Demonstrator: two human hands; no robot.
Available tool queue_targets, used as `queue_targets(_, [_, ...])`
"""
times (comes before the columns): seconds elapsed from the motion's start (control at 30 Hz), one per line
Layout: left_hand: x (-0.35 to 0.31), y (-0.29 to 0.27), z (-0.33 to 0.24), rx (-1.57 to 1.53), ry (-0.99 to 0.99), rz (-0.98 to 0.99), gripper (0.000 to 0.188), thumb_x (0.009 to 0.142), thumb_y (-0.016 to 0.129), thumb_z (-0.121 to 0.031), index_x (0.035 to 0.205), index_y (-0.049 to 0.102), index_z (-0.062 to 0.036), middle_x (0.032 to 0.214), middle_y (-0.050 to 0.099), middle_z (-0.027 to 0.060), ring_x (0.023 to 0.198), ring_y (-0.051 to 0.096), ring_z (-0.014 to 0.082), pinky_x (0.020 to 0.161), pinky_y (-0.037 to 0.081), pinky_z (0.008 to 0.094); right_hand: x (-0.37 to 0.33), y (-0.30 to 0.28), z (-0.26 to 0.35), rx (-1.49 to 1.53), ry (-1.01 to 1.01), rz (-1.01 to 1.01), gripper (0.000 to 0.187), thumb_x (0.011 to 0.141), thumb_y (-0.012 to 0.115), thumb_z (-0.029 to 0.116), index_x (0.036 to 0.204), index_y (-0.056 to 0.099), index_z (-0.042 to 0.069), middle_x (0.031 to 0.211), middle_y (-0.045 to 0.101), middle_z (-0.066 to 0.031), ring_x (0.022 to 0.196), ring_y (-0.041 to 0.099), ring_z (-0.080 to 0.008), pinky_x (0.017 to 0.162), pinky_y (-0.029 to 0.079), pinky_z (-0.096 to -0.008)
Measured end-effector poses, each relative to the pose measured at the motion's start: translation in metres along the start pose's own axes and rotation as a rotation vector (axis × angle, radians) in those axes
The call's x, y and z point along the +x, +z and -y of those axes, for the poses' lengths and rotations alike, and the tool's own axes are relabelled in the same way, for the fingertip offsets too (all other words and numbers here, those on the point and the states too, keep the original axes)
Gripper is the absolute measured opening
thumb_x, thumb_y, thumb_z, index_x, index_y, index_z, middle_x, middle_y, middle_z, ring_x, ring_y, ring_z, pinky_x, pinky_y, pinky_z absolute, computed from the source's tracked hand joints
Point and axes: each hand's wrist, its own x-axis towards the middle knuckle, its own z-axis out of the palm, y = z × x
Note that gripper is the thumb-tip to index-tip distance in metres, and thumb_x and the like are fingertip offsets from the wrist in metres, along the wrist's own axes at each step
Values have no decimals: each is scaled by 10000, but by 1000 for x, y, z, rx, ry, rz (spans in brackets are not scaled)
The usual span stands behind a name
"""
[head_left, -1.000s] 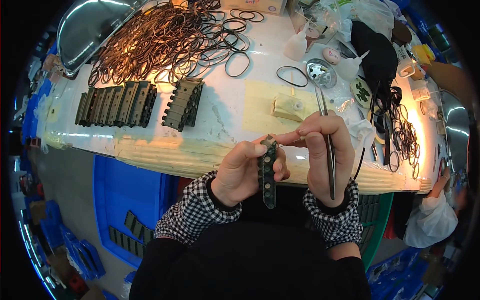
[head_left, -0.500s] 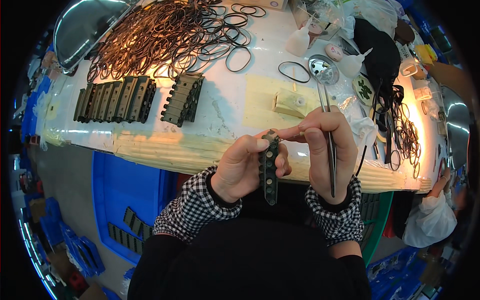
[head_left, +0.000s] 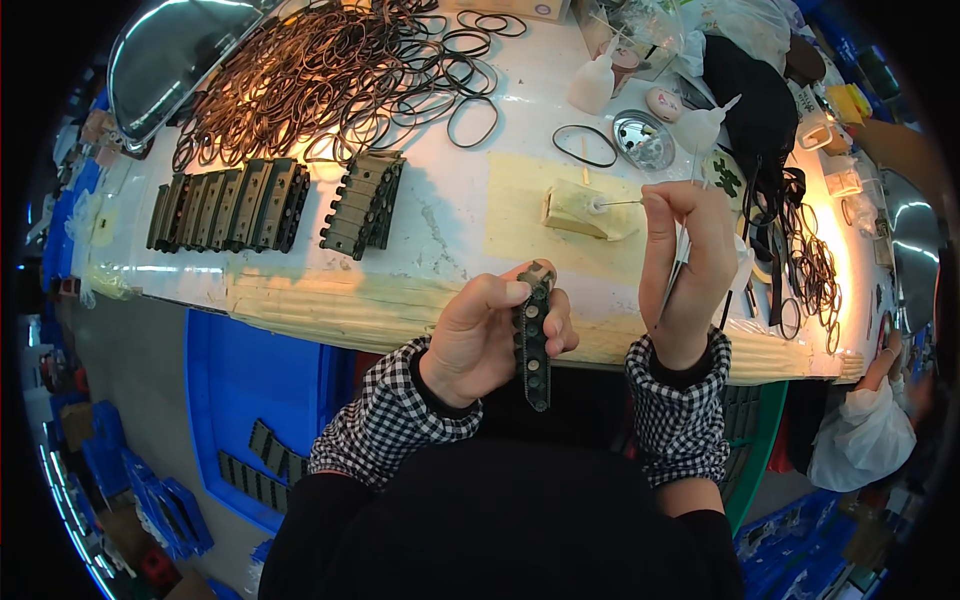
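My left hand (head_left: 480, 335) is closed around a dark green, narrow plastic part with a row of small round wheels (head_left: 536, 345), held upright near the table's front edge. To its right, my right hand (head_left: 692, 260) pinches a thin needle-like rod (head_left: 622, 203). The rod's tip meets a white spot on top of a small block wrapped in yellowish tape (head_left: 572, 208). Metal tweezers (head_left: 675, 268) are also held in the right hand, partly hidden by its fingers. Beneath the block lies a pale yellow sheet (head_left: 510, 225).
At the far left, olive-green wheeled parts stand in a row (head_left: 230, 205), with a shorter group (head_left: 362, 203) beside it. Behind them rubber bands (head_left: 330, 80) lie heaped. A metal dish (head_left: 643, 140) and squeeze bottles (head_left: 594, 84) stand back right. A blue bin (head_left: 255, 375) sits below the table.
My right hand has moved away from the green part, up and right, bringing the thin rod to the taped block. The left hand still holds the green part almost unmoved.
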Motion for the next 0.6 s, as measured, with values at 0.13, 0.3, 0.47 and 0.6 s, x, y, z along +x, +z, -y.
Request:
queue_targets(0.13, [0,1,-1,20,7,-26,222,861,557,-332,925,484,-133,729,565,15,690,540,169,830,398,342,-2,5,-3,-142,11,129,128,801,700,16,890,613,42,791,531,-99,748,555,-299,647,450,-362])
queue_targets(0.3, [-5,4,-6,186,129,-77,234,854,579,-315,919,453,-128,727,567,38,686,531,170,795,406,348,-5,8,-7,-172,-33,145,178,787,707,27,952,644,43,804,541,-94,782,556,-289,659,451,-368])
queue_targets(0.47, [-13,10,-18,509,348,-140,248,847,598,-284,924,440,-109,737,583,85,692,535,179,722,398,328,-4,-13,15,-10,2,152,208,840,665,52,1044,657,14,881,609,-108,771,572,-275,682,458,-359])
queue_targets(0.6, [-16,10,-27,575,425,-135,252,843,598,-287,922,438,-108,741,586,92,693,535,184,714,387,320,-4,-20,34,294,-17,301,352,942,553,227,1191,604,-15,980,646,-145,857,602,-272,787,463,-362])
